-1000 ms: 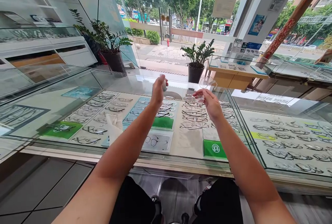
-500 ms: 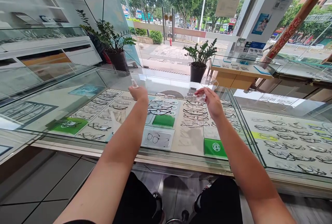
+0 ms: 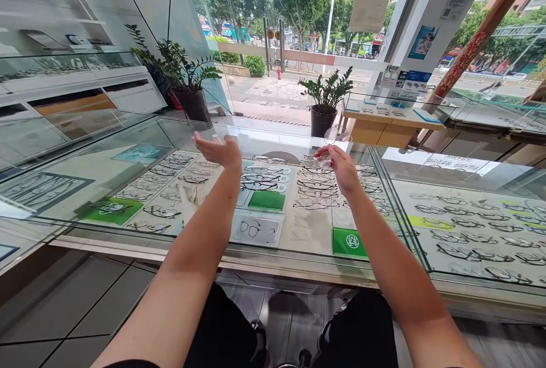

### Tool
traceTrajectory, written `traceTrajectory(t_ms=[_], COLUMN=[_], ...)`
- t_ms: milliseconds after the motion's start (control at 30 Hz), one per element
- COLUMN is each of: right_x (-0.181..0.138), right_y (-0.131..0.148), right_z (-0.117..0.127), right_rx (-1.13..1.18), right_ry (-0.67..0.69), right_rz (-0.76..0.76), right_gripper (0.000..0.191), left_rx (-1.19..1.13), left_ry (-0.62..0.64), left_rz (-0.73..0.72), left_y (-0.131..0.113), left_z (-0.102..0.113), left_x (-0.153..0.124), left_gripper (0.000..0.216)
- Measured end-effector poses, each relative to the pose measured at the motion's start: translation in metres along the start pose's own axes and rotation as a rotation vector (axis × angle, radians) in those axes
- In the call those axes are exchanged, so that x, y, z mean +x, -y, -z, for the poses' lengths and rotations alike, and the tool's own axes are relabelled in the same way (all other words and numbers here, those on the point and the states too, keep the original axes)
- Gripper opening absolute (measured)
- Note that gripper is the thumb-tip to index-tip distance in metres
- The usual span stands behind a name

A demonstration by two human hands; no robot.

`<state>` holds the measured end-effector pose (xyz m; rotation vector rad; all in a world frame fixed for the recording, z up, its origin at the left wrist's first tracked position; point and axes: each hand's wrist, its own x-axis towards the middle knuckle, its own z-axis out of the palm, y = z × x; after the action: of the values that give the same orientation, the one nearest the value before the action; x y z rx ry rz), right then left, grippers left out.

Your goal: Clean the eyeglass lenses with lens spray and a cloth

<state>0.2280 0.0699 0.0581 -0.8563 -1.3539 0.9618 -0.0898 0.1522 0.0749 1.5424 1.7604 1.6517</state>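
Note:
At the far side of the glass counter, my left hand point(image 3: 218, 151) is open with its fingers spread. Just behind it shows the top of a small clear bottle point(image 3: 216, 139), the rest hidden by the hand. My right hand point(image 3: 341, 168) pinches a pair of thin-rimmed eyeglasses point(image 3: 338, 135), held up above the counter glass. One round lens rises over the fingers, and the other is partly visible below them. Near my left forearm lies a pale cloth point(image 3: 190, 194), partly covered by the arm.
Under the glass counter point(image 3: 298, 254) lie several rows of eyeglasses point(image 3: 315, 193) and green cases point(image 3: 350, 242). Potted plants point(image 3: 323, 120) stand beyond it, before the glass front. To the right is another display case point(image 3: 469, 231). At the left are shelves point(image 3: 72, 81).
My left hand has let go of the small bottle, its fingers spreading out to the left. My right hand keeps hold of the eyeglasses. The view has shifted slightly.

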Motion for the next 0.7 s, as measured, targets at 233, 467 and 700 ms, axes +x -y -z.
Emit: traceTrajectory(t_ms=[233,467,700], right_x=[0.003,0.004,0.004], right_y=[0.001,-0.001,0.001], right_z=[0.002,0.004,0.002], right_rx=[0.007,-0.030,-0.034], right_ry=[-0.034,-0.042,-0.046], right_rz=[0.002,-0.011,-0.022], right_gripper=[0.039,0.038,0.039], left_rx=[0.038,0.093,0.692], left_ry=[-0.439,-0.243,-0.010], left_rz=[-0.268,-0.511,-0.051], left_y=[-0.053,-0.046,0.034], left_z=[-0.013,0.042,0.131], left_x=[-0.043,-0.110,-0.115], left_gripper=[0.095,0.066,0.068])
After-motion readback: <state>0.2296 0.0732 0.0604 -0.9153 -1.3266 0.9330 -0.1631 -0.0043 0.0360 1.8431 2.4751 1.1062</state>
